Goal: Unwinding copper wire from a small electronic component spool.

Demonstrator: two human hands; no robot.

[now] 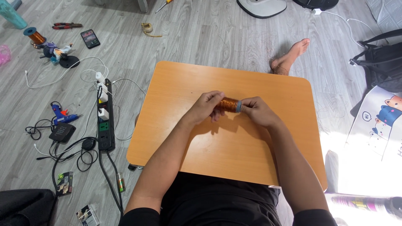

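Right now your left hand [206, 106] and right hand [256, 111] are both clamped on a cylindrical spool of copper-coloured wire with a blue end flange [229, 105], held level just above the middle of the orange wooden lap table [209, 150]; a black power strip [105, 121] lies on the floor to its left.

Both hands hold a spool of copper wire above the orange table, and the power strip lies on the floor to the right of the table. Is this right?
Not quite. The head view shows the power strip on the floor to the left of the orange table. The rest is right: the left hand and right hand hold the copper wire spool.
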